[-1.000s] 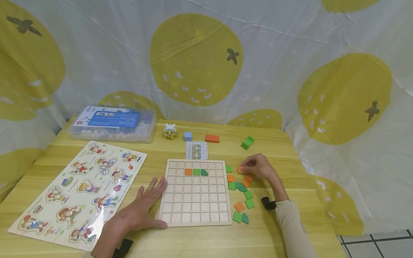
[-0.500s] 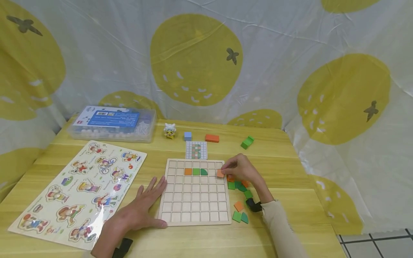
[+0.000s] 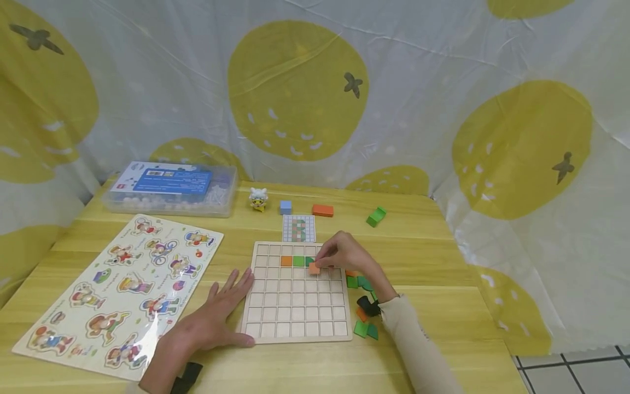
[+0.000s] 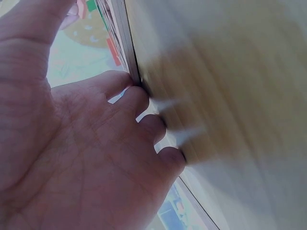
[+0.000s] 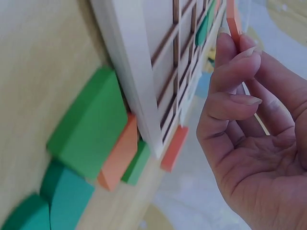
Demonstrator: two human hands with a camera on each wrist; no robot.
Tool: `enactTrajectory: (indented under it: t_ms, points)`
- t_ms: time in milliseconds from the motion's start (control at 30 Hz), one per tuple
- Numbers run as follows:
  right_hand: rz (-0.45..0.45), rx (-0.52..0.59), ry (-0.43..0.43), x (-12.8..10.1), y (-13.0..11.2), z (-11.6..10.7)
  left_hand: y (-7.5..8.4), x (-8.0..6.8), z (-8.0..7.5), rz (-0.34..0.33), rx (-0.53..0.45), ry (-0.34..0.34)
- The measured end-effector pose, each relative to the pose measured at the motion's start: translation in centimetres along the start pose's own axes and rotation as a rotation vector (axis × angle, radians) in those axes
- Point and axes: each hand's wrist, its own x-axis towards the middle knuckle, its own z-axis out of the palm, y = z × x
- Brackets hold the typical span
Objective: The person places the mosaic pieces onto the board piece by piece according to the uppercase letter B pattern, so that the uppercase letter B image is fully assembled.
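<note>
My right hand (image 3: 343, 253) pinches an orange square tile (image 3: 314, 268) between thumb and fingertips over the wooden grid board (image 3: 285, 331). In the right wrist view that orange tile (image 5: 233, 21) stands edge-on at the fingertips. One upper row of the board holds an orange tile (image 3: 286, 261), a green tile (image 3: 298, 261) and a dark green quarter-round tile (image 3: 309, 261), the last partly covered by the held tile and hand. My left hand (image 3: 211, 320) lies with fingers spread at the board's left edge, fingertips and thumb touching it.
Loose green tiles (image 3: 361, 329), orange and dark green ones lie right of the board, partly under the right wrist. Behind stand a pattern card (image 3: 298, 229), blue cube (image 3: 285, 207), red block (image 3: 322, 210), green block (image 3: 376, 216) and figurine (image 3: 258, 199). Leftward are a picture puzzle (image 3: 118, 295) and plastic case (image 3: 169, 189).
My right hand picked up the orange tile from the loose pieces and carried it left, over the board, near the quarter-round tile. The left hand has stayed in place.
</note>
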Motion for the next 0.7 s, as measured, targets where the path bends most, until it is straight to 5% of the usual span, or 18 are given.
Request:
enactTrajectory:
  t_ms: [700]
  points:
    - [-0.004,-0.022,-0.009,0.8,0.5,1.6,-0.1,0.0,0.1,-0.009,0.003,0.001]
